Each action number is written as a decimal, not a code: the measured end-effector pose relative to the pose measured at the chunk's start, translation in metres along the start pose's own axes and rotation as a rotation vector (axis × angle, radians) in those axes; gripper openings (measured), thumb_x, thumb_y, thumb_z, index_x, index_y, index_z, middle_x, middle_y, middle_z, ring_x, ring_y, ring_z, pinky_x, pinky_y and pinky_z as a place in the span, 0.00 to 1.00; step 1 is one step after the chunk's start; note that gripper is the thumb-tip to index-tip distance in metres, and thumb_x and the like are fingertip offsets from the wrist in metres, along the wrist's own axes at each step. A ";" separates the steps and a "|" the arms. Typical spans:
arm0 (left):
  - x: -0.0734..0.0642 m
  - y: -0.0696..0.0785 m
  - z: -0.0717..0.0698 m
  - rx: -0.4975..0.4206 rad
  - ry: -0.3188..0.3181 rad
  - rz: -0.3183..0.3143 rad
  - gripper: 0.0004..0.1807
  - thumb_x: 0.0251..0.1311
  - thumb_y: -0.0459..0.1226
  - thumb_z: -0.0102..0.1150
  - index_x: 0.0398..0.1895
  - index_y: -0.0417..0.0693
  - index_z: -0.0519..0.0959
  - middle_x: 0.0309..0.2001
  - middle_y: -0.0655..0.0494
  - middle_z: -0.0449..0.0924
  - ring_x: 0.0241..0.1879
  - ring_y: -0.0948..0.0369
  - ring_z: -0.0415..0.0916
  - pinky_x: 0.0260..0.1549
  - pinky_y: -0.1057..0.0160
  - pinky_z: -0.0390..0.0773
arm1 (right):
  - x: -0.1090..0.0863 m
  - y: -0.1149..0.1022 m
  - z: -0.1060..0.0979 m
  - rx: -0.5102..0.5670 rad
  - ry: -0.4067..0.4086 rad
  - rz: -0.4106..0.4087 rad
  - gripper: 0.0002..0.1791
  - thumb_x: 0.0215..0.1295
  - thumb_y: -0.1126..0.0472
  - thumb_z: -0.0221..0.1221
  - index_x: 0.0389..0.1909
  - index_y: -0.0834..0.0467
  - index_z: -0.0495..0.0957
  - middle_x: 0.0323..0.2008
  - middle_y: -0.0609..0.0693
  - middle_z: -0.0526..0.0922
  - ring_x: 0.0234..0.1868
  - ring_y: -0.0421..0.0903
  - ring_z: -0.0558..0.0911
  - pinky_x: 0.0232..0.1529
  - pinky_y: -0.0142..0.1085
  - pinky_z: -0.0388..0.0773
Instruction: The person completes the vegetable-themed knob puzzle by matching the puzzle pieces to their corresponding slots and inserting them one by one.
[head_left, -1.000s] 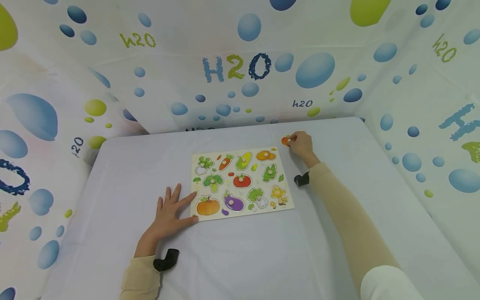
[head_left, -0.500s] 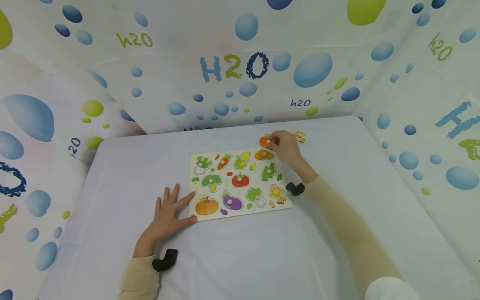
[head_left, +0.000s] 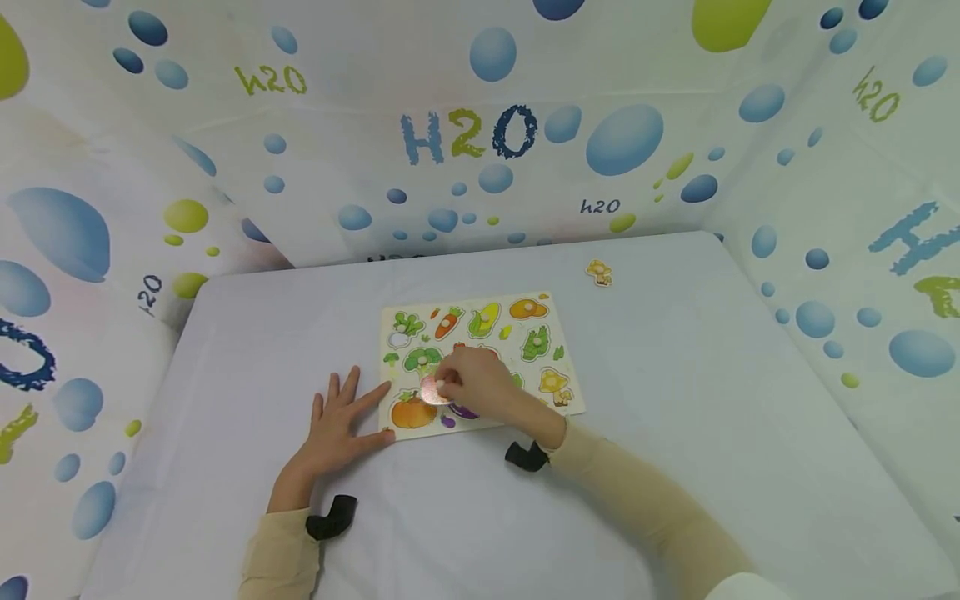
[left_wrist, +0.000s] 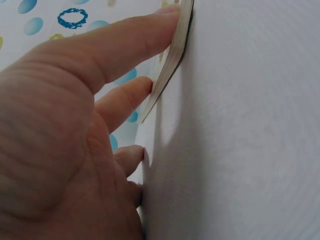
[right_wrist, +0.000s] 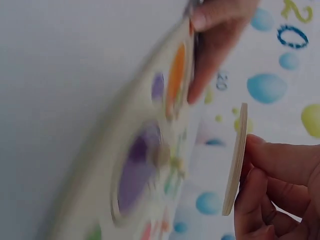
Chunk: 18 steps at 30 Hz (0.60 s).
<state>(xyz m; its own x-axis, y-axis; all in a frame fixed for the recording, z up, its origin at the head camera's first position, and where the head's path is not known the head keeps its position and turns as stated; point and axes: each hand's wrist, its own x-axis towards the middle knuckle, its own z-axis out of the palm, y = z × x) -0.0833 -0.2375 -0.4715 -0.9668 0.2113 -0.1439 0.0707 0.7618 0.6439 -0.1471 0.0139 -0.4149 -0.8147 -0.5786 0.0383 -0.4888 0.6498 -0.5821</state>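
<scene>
Near the left part of the wooden vegetable puzzle board (head_left: 575,403), my right hand (head_left: 487,385) pinches the orange pumpkin puzzle piece (head_left: 432,392) by its knob. The right wrist view shows this piece edge-on and apart from the board; its printed face is turned away there. The pumpkin picture (head_left: 413,412) on the board lies just below and left of the piece. My left hand (head_left: 337,429) is spread on the table, thumb and index fingertip touching the board's left edge. An eggplant piece (right_wrist: 137,170) with a knob sits in its slot, partly covered by my right hand in the head view.
A loose mushroom puzzle piece (head_left: 598,272) lies on the white-covered table (head_left: 720,375) at the back right. A mushroom picture without a knob (head_left: 555,385) shows on the board. Patterned curtains (head_left: 450,75) surround the table's back and sides.
My right hand has carried the pumpkin piece from behind the board's right corner, leftward and nearer, over its left part. The mushroom piece came into sight. My left hand stays put.
</scene>
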 end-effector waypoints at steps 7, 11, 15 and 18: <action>0.000 0.002 -0.002 -0.016 0.002 0.004 0.42 0.51 0.52 0.69 0.70 0.51 0.68 0.77 0.32 0.37 0.74 0.32 0.22 0.66 0.29 0.25 | 0.006 -0.024 0.035 -0.160 -0.074 0.022 0.05 0.61 0.60 0.65 0.37 0.54 0.87 0.29 0.43 0.83 0.29 0.36 0.75 0.27 0.24 0.69; 0.001 0.002 -0.001 -0.019 -0.003 -0.002 0.42 0.51 0.52 0.69 0.70 0.51 0.68 0.77 0.33 0.37 0.75 0.33 0.22 0.67 0.29 0.24 | 0.010 -0.028 0.044 -0.192 -0.081 0.025 0.05 0.61 0.60 0.65 0.37 0.53 0.87 0.30 0.43 0.85 0.31 0.37 0.77 0.28 0.24 0.70; 0.000 0.001 -0.001 -0.019 -0.005 -0.005 0.41 0.51 0.52 0.68 0.70 0.52 0.68 0.77 0.34 0.37 0.75 0.33 0.22 0.67 0.29 0.24 | 0.012 -0.027 0.050 -0.160 -0.080 0.035 0.05 0.61 0.61 0.65 0.36 0.54 0.87 0.30 0.43 0.85 0.30 0.37 0.77 0.28 0.24 0.70; -0.001 0.001 -0.001 -0.020 -0.005 -0.006 0.41 0.51 0.52 0.68 0.70 0.52 0.68 0.77 0.34 0.37 0.75 0.33 0.22 0.66 0.29 0.24 | 0.013 -0.027 0.053 -0.139 -0.086 0.048 0.05 0.61 0.61 0.65 0.36 0.54 0.87 0.30 0.44 0.84 0.31 0.36 0.77 0.29 0.24 0.71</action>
<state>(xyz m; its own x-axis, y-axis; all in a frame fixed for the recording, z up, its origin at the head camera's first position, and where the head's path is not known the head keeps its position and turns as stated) -0.0821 -0.2376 -0.4697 -0.9658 0.2099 -0.1520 0.0596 0.7506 0.6580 -0.1284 -0.0372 -0.4418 -0.8117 -0.5809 -0.0600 -0.4930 0.7366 -0.4630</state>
